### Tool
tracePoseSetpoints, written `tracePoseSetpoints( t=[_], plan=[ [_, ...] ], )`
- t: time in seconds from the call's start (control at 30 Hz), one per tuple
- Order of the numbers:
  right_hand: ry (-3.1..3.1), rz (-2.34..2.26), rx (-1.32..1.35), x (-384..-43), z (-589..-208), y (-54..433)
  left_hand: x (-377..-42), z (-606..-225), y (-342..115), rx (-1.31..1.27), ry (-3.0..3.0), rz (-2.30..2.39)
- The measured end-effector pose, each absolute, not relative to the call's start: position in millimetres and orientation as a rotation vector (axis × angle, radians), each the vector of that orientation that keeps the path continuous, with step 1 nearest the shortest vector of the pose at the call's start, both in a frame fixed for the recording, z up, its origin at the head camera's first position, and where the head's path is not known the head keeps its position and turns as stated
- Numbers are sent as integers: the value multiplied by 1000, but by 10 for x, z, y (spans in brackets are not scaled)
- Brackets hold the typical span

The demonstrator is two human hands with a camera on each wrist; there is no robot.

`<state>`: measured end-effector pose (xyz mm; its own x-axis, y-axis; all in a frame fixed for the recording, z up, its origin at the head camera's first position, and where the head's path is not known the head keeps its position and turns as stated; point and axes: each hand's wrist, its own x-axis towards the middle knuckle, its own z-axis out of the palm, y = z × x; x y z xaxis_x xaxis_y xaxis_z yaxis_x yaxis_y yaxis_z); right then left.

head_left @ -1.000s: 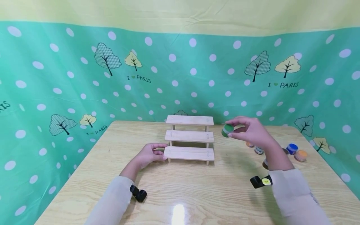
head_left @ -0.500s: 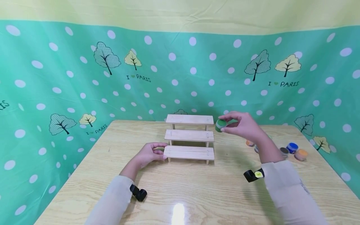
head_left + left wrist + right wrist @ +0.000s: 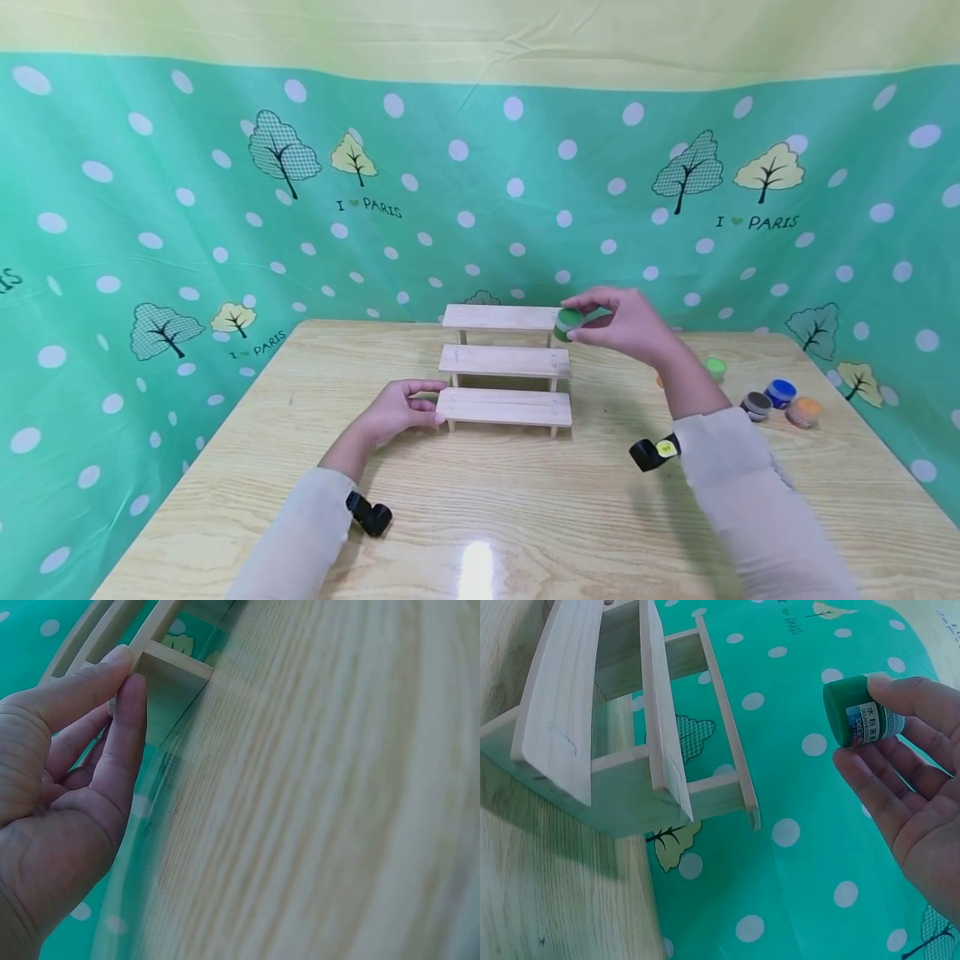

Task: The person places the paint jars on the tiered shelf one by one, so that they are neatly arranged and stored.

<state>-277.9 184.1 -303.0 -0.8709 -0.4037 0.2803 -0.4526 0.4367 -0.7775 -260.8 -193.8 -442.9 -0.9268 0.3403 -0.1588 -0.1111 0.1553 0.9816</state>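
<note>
A small wooden three-tier stand (image 3: 504, 361) is on the table, its steps bare. At the left end of its lowest step, my left hand (image 3: 395, 412) pinches the board between thumb and fingers, as the left wrist view also shows. My right hand (image 3: 626, 327) holds a small green-lidded paint jar (image 3: 864, 710) between thumb and fingertips. In the head view the jar overlaps the right end of the top step; in the right wrist view it is held in the air, apart from the stand. The jar's label faces the right wrist camera.
On the table's right side stand several more paint jars: a blue one (image 3: 781, 393), an orange one (image 3: 803, 412), a dark one (image 3: 756, 406) and a light green one (image 3: 716, 368). My right forearm partly hides others. A polka-dot cloth (image 3: 517, 217) hangs behind the table.
My right hand has carried the green jar leftward and slightly up, from right of the stand to the top step's right end. My left hand stays on the lowest step.
</note>
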Motion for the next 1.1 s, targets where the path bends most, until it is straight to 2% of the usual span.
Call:
tracePoseSetpoints(
  t=[1.1],
  plan=[
    [-2544, 1582, 783, -3116, -3183, 1236, -2606, -4449, -1934, 226, 2102, 1837]
  ],
)
